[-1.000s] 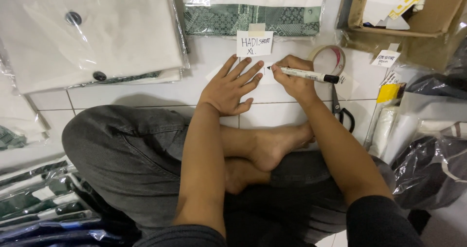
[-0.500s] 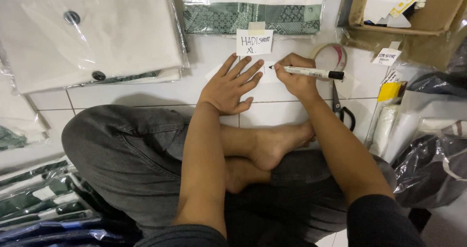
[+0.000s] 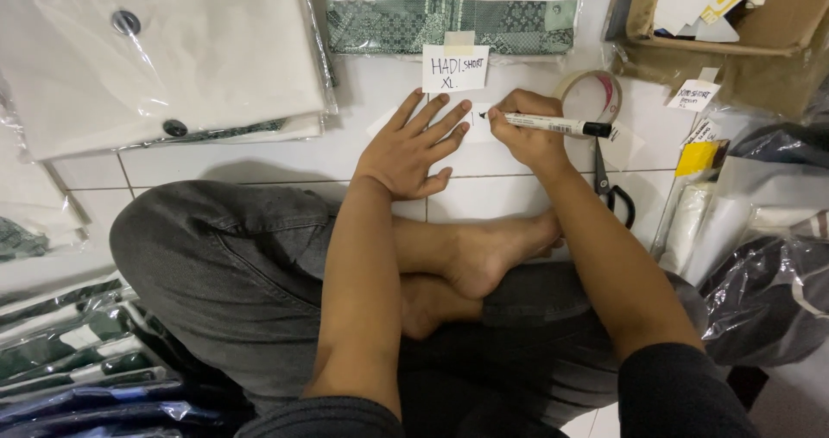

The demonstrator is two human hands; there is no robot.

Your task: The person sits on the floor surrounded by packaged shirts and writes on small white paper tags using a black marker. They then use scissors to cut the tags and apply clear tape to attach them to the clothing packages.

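I sit cross-legged on a white tiled floor. My left hand point(image 3: 413, 149) lies flat, fingers spread, pressing down a small white paper slip point(image 3: 480, 120). My right hand point(image 3: 528, 134) grips a white marker with a black cap end point(image 3: 557, 126); its tip touches the slip, where a small black mark shows. Just beyond, a handwritten white label point(image 3: 455, 68) is taped to a green patterned garment in a clear bag point(image 3: 406, 25).
A tape roll point(image 3: 590, 97) and black-handled scissors point(image 3: 610, 188) lie right of my right hand. A cardboard box point(image 3: 734, 32) sits at upper right, bagged white garments point(image 3: 155, 58) at upper left, plastic bags point(image 3: 768, 291) at right, more packed garments point(image 3: 69, 360) at lower left.
The marker tip has come down from above the fingers onto the slip and made a small black mark. My left hand stays flat on the paper.
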